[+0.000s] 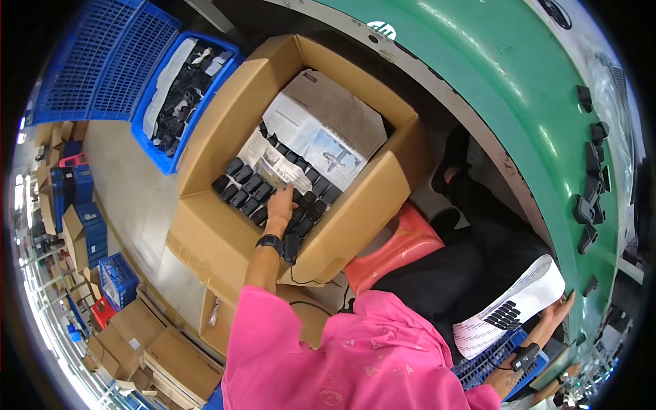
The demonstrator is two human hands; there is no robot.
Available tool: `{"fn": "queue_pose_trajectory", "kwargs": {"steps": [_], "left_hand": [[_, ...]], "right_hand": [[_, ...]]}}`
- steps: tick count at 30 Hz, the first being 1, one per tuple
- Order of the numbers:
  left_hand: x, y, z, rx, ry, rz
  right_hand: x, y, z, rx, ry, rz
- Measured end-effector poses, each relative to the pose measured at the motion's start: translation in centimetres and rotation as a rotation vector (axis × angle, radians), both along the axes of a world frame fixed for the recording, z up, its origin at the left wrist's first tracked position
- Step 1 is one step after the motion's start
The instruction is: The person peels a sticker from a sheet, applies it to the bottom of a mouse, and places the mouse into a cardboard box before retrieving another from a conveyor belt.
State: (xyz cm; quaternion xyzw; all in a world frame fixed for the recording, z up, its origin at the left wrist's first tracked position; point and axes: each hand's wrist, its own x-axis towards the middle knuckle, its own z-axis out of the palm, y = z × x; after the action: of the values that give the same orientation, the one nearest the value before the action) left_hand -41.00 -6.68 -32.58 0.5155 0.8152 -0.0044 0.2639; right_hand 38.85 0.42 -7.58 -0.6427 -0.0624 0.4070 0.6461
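Note:
My left hand [279, 207] reaches into a cardboard box [225, 236], fingers bent together among rows of small black plastic parts [253, 183]. Whatever sits between its fingertips is hidden. A printed newspaper strip [270, 162] lies against the fingertips, between the rows. Far to the right, my right hand [555, 313] is stretched out by the table edge, its fingers extended. Beside its thumb curls a long white sheet [478, 333] bearing a cluster of black stickers [503, 316], draped over my lap and a blue basket [478, 369].
A large newspaper sheet [342, 113] covers the box's far part. Left of it stands a blue crate [145, 137] of black parts. A red stool [393, 253] touches the box's right side. Loose black parts [591, 178] lie on the green table [506, 89]. Cartons [181, 359] stand at lower left.

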Motion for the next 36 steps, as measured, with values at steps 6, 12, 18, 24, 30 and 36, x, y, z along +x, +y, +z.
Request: {"fn": "queue_pose_trajectory", "kwargs": {"steps": [6, 12, 18, 24, 30, 36], "left_hand": [[-0.2, -0.6, -1.4, 0.144, -0.105, 0.038], [1.1, 0.7, -1.4, 0.113, -0.048, -0.088], [-0.3, 1.3, -1.5, -0.082, -0.016, -0.355], [4.1, 3.9, 7.2, 0.467, -0.109, -0.268], [17.3, 9.8, 20.8, 0.717, -0.365, -0.411], [29.2, 9.6, 33.2, 0.950, -0.478, -0.615]], "right_hand": [[-0.9, 0.3, 0.7, -0.043, 0.075, -0.069], [-1.8, 0.8, 1.2, -0.037, 0.061, -0.125], [-6.2, -0.8, 1.5, 0.072, 0.061, 0.016], [-10.6, 1.8, 14.6, -0.621, -1.472, 0.477], [-20.9, 12.8, 14.3, -0.160, -1.785, 0.903], [-20.0, 14.2, 14.1, -0.150, -1.820, 1.046]]}}
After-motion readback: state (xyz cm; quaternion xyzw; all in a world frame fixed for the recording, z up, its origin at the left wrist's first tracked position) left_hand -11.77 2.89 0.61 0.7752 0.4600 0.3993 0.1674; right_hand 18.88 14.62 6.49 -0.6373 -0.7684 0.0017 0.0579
